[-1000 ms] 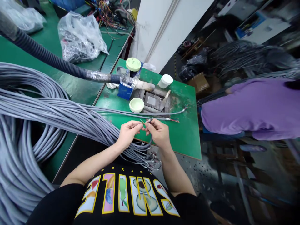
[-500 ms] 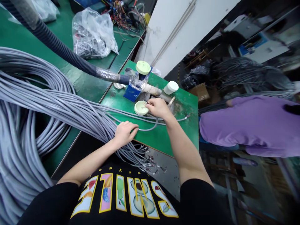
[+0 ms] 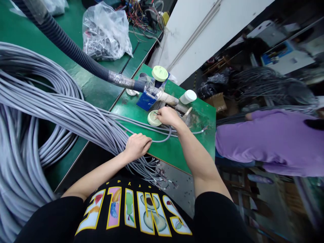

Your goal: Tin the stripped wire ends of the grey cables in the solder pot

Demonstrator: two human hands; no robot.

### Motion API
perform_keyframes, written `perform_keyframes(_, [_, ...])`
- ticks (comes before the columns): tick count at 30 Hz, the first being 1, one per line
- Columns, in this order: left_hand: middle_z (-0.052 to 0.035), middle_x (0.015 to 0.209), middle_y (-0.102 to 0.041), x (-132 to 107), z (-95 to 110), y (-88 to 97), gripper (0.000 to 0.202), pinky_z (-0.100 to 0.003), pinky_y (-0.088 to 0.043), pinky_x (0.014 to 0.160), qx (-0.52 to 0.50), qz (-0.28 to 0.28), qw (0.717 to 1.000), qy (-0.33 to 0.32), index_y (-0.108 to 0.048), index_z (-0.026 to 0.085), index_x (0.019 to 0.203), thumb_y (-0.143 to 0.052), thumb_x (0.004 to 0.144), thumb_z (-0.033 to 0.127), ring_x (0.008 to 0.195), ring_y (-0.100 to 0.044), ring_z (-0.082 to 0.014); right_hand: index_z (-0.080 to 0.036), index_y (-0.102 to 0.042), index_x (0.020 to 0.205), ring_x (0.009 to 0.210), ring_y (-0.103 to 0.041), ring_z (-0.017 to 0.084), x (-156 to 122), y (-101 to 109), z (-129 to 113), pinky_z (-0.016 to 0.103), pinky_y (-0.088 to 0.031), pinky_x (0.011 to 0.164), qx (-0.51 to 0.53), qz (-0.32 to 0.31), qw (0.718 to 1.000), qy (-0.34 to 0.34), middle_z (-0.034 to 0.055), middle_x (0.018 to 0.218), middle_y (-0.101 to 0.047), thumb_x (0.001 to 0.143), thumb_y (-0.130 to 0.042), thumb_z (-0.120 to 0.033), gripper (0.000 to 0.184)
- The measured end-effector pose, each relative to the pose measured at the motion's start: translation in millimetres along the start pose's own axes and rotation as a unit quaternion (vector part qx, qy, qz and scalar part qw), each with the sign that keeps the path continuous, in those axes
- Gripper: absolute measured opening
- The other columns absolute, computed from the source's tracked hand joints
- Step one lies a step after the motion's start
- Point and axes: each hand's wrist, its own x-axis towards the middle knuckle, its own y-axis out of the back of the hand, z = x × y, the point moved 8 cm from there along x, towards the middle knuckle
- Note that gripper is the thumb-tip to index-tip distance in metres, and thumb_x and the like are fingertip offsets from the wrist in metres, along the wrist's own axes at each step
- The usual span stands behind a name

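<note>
My left hand (image 3: 138,145) is closed on a grey cable (image 3: 163,140) near the bench's front edge. That cable curves round to my right hand (image 3: 167,116), whose fingers pinch it close to its end. Thin bare wires (image 3: 156,114) stick out from those fingertips over a shallow pale-green dish (image 3: 152,118). Whether the wire tips touch the inside of the dish I cannot tell. Two other grey cables run under my right wrist, with stripped ends (image 3: 204,128) lying at the right of the green bench (image 3: 177,153).
A thick bundle of grey cables (image 3: 63,111) fills the left. A ribbed hose (image 3: 83,62) reaches a blue block (image 3: 146,101). Behind stand a pale-green lid (image 3: 160,73) and a white tub (image 3: 188,97). A person in a purple top (image 3: 268,141) is at the right.
My right hand has moved slightly left, bringing the wires further over the dish. My left hand has shifted a little right along the cable. The whole view has drifted slightly.
</note>
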Motion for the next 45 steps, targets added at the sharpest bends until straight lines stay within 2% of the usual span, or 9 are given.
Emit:
perform_keyframes(5, [-0.005, 0.08, -0.071, 2, -3, 1.2, 0.024, -0.031, -0.034, 0.066, -0.029, -0.008, 0.999, 0.021, -0.067, 0.02, 0.092, -0.047, 0.092, 0.033, 0.076, -0.059, -0.0169, -0.016, -0.067, 0.071, 0.078, -0.062, 0.024, -10, 16, 17, 0.028, -0.036, 0.062, 0.031, 0.032, 0.999, 0.004, 0.0104, 0.08, -0.069, 0.083, -0.058, -0.024, 0.017])
perform_keyframes(9, [-0.0041, 0.082, -0.071, 4, -6, 2.6, 0.021, -0.03, -0.037, 0.068, -0.061, -0.013, 0.997, 0.044, -0.068, 0.021, 0.092, -0.051, 0.09, 0.034, 0.078, -0.06, -0.0168, -0.016, -0.062, 0.064, 0.067, -0.059, 0.019, -23, 25, 73, 0.026, -0.037, 0.06, 0.106, 0.095, 0.987, -0.071, 0.0051, 0.065, -0.065, 0.083, -0.058, -0.028, 0.023])
perform_keyframes(12, [-0.0037, 0.084, -0.072, 5, -6, 2.7, 0.021, -0.03, -0.038, 0.068, -0.069, -0.015, 0.996, 0.052, -0.068, 0.022, 0.093, -0.051, 0.09, 0.033, 0.077, -0.06, -0.0165, -0.017, -0.06, 0.059, 0.064, -0.057, 0.018, -27, 12, 115, 0.026, -0.038, 0.061, 0.131, 0.108, 0.974, -0.15, 0.0038, 0.061, -0.062, 0.082, -0.059, -0.027, 0.024])
perform_keyframes(15, [-0.0038, 0.085, -0.072, 5, -6, 3.3, 0.02, -0.03, -0.038, 0.068, -0.067, -0.011, 0.996, 0.05, -0.069, 0.022, 0.093, -0.052, 0.089, 0.032, 0.078, -0.06, -0.0164, -0.016, -0.061, 0.059, 0.066, -0.057, 0.018, -21, -6, 135, 0.026, -0.039, 0.064, 0.127, 0.09, 0.969, -0.192, 0.0042, 0.062, -0.062, 0.08, -0.061, -0.028, 0.024])
perform_keyframes(20, [-0.0037, 0.085, -0.073, 4, -4, 4.0, 0.019, -0.03, -0.037, 0.067, -0.06, -0.005, 0.997, 0.042, -0.068, 0.022, 0.092, -0.053, 0.089, 0.032, 0.078, -0.061, -0.0165, -0.014, -0.068, 0.067, 0.074, -0.06, 0.02, -7, -24, 141, 0.026, -0.04, 0.065, 0.124, 0.058, 0.969, -0.208, 0.0068, 0.068, -0.065, 0.08, -0.061, -0.028, 0.021])
perform_keyframes(32, [-0.0045, 0.084, -0.073, 4, -2, 2.9, 0.023, -0.03, -0.037, 0.066, -0.035, -0.011, 0.999, 0.032, -0.069, 0.021, 0.092, -0.049, 0.091, 0.033, 0.076, -0.06, -0.0164, -0.012, -0.073, 0.077, 0.072, -0.062, 0.02, 7, -39, 144, 0.025, -0.042, 0.064, 0.131, 0.022, 0.968, -0.212, 0.0092, 0.072, -0.069, 0.079, -0.061, -0.024, 0.017])
perform_keyframes(38, [-0.004, 0.083, -0.073, 5, -2, 2.8, 0.023, -0.03, -0.036, 0.066, -0.035, -0.013, 0.999, 0.03, -0.068, 0.021, 0.092, -0.049, 0.091, 0.033, 0.076, -0.06, -0.0164, -0.012, -0.07, 0.07, 0.07, -0.062, 0.02, 15, -44, 145, 0.025, -0.042, 0.063, 0.146, 0.018, 0.967, -0.21, 0.0101, 0.068, -0.068, 0.075, -0.062, -0.021, 0.014])
perform_keyframes(42, [-0.004, 0.083, -0.073, 5, -2, 3.2, 0.023, -0.03, -0.036, 0.066, -0.03, -0.011, 0.999, 0.028, -0.068, 0.021, 0.091, -0.049, 0.091, 0.033, 0.075, -0.061, -0.0164, -0.015, -0.06, 0.057, 0.063, -0.058, 0.017, -3, -30, 142, 0.024, -0.04, 0.059, 0.166, 0.046, 0.965, -0.199, 0.0052, 0.06, -0.063, 0.077, -0.059, -0.024, 0.022])
perform_keyframes(45, [-0.004, 0.081, -0.073, 5, -1, 3.9, 0.023, -0.03, -0.037, 0.066, -0.018, -0.008, 1.0, 0.02, -0.068, 0.021, 0.09, -0.049, 0.091, 0.032, 0.075, -0.061, -0.0163, -0.018, -0.049, 0.052, 0.053, -0.053, 0.014, -36, -12, 127, 0.023, -0.037, 0.052, 0.282, 0.102, 0.944, -0.134, 0.0014, 0.053, -0.059, 0.077, -0.057, -0.029, 0.028])
